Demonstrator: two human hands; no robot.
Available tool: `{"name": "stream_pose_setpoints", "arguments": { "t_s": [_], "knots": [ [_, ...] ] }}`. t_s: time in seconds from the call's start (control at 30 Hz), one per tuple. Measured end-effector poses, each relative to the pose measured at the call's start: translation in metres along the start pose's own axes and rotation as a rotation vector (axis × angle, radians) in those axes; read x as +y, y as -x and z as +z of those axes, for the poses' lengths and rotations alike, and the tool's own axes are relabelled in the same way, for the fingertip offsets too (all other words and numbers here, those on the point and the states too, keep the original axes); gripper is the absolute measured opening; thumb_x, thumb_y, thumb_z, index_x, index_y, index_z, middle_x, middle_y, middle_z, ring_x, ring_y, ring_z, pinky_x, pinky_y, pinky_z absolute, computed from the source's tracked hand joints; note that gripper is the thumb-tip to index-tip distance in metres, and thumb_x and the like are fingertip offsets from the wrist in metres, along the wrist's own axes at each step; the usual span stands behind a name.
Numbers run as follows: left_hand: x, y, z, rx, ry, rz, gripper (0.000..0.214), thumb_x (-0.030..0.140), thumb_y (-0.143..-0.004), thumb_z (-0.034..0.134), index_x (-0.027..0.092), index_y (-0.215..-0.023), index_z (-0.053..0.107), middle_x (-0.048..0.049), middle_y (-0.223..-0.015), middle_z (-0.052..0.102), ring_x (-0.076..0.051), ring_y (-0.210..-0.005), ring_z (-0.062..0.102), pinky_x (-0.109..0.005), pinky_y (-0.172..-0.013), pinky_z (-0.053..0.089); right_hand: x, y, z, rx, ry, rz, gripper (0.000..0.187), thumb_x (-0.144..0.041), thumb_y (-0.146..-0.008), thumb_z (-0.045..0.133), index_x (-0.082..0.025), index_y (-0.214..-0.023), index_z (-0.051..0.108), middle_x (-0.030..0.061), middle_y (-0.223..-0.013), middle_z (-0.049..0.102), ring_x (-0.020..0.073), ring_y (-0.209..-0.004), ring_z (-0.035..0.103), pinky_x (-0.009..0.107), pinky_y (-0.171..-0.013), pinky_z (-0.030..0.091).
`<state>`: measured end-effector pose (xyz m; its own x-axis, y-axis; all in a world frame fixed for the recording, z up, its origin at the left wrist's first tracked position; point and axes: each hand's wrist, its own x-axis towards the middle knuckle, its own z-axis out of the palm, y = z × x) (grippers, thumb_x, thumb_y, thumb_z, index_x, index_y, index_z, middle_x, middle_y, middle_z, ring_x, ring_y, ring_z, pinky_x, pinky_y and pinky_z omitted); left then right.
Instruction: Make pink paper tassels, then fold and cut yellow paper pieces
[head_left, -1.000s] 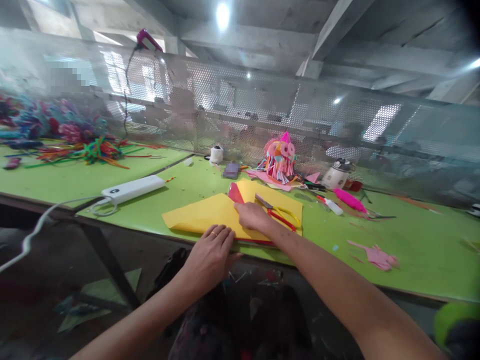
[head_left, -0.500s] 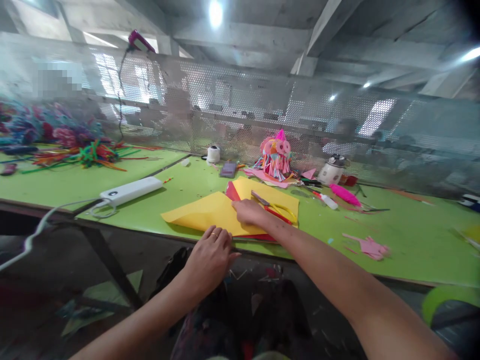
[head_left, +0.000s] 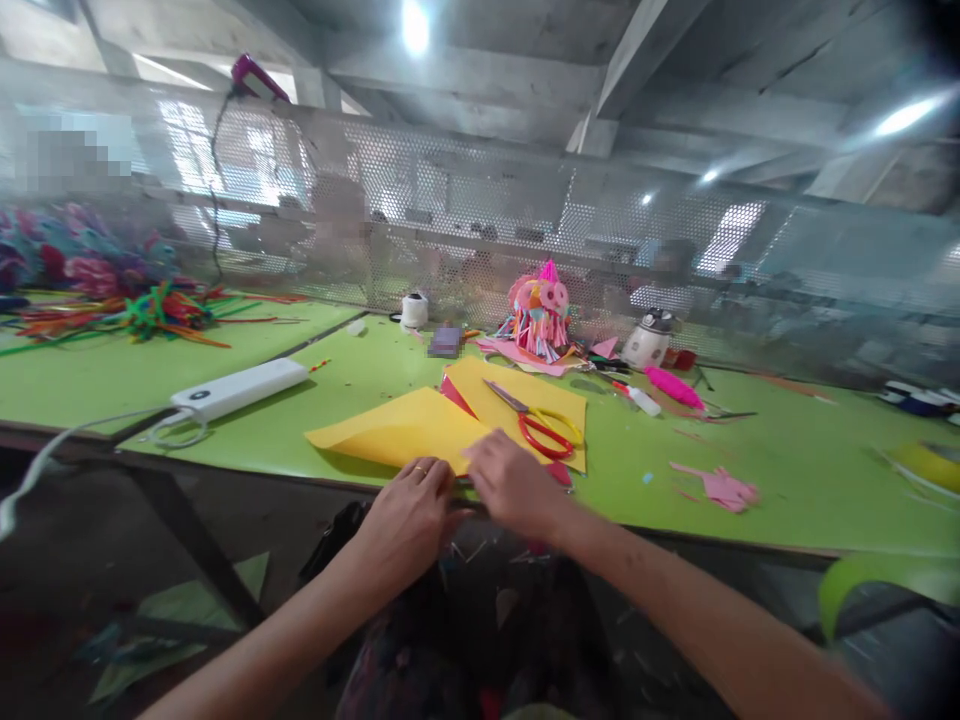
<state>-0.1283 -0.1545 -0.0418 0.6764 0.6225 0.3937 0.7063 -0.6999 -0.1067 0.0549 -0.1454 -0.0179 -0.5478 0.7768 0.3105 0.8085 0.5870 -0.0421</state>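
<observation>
A folded sheet of yellow paper (head_left: 397, 425) lies at the near edge of the table, its left flap lifted a little. Red paper (head_left: 457, 393) shows between its layers and under its near right edge. My left hand (head_left: 412, 515) grips the near edge of the sheet, fingers on top and thumb low. Close to its right, my right hand (head_left: 517, 488) is closed at the same edge, its bent fingertips on the fold and slightly blurred. Scissors (head_left: 541, 433) with a red and a yellow handle loop rest on the sheet's right part, beyond my right hand.
Left of the paper lies a white power bank (head_left: 240, 388) with a cable. A pink fringed paper figure (head_left: 541, 310) stands at the back, near a white spool (head_left: 414, 311). Further right are a glue bottle (head_left: 643, 400), pink paper scrap (head_left: 727, 488) and pink bundle (head_left: 675, 388).
My right hand has drawn back from the middle of the yellow paper to its near edge, beside my left hand, uncovering the scissors' handles. The view has shifted slightly right.
</observation>
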Motion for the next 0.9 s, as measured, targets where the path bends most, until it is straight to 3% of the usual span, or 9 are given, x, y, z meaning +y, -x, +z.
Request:
{"name": "stream_pose_setpoints", "arguments": {
  "t_s": [0.07, 0.17, 0.33, 0.63, 0.9],
  "knots": [
    [-0.001, 0.001, 0.0, 0.011, 0.008, 0.003, 0.017, 0.027, -0.087, 0.062, 0.012, -0.094, 0.064, -0.0128, -0.094, 0.061, -0.027, -0.09, 0.057, -0.043, -0.083, 0.049, -0.012, 0.02, 0.013, 0.054, 0.01, -0.033, 0.031, -0.027, -0.096, 0.047, -0.013, -0.122, 0.056, 0.0148, -0.119, 0.06, 0.0254, -0.112, 0.049, 0.042, -0.099, 0.039],
    [-0.002, 0.003, 0.002, 0.039, -0.011, 0.023, 0.018, 0.028, -0.088, 0.061, 0.013, -0.098, 0.063, -0.0123, -0.096, 0.061, -0.027, -0.092, 0.057, -0.042, -0.084, 0.049, -0.022, 0.031, 0.025, 0.097, 0.075, -0.012, 0.038, -0.026, -0.097, 0.046, -0.015, -0.134, 0.048, 0.0156, -0.129, 0.055, 0.0282, -0.119, 0.044, 0.05, -0.103, 0.035],
    [-0.005, 0.003, 0.005, 0.051, -0.063, 0.043, 0.02, 0.029, -0.089, 0.059, 0.012, -0.098, 0.063, -0.0133, -0.097, 0.062, -0.029, -0.093, 0.057, -0.043, -0.084, 0.049, -0.015, 0.037, 0.017, 0.091, 0.13, 0.021, 0.039, -0.036, -0.097, 0.046, -0.014, -0.129, 0.052, 0.0154, -0.127, 0.057, 0.0318, -0.122, 0.043, 0.056, -0.105, 0.031],
    [-0.007, 0.004, 0.004, 0.116, -0.039, 0.055, 0.022, 0.033, -0.089, 0.059, 0.014, -0.098, 0.062, -0.0135, -0.099, 0.063, -0.03, -0.096, 0.058, -0.043, -0.083, 0.049, 0.026, 0.101, 0.012, 0.164, 0.11, 0.185, 0.048, -0.045, -0.094, 0.051, -0.014, -0.13, 0.056, 0.0153, -0.135, 0.055, 0.0303, -0.126, 0.043, 0.05, -0.105, 0.037],
    [-0.008, 0.006, 0.008, 0.106, -0.077, 0.048, 0.031, 0.041, -0.088, 0.059, 0.013, -0.102, 0.061, -0.0146, -0.105, 0.063, -0.03, -0.099, 0.058, -0.043, -0.086, 0.05, 0.036, 0.105, 0.012, 0.356, -0.058, 0.331, 0.034, -0.038, -0.097, 0.048, -0.014, -0.114, 0.064, 0.015, -0.123, 0.06, 0.0276, -0.118, 0.05, 0.047, -0.101, 0.043]
  ]
}}
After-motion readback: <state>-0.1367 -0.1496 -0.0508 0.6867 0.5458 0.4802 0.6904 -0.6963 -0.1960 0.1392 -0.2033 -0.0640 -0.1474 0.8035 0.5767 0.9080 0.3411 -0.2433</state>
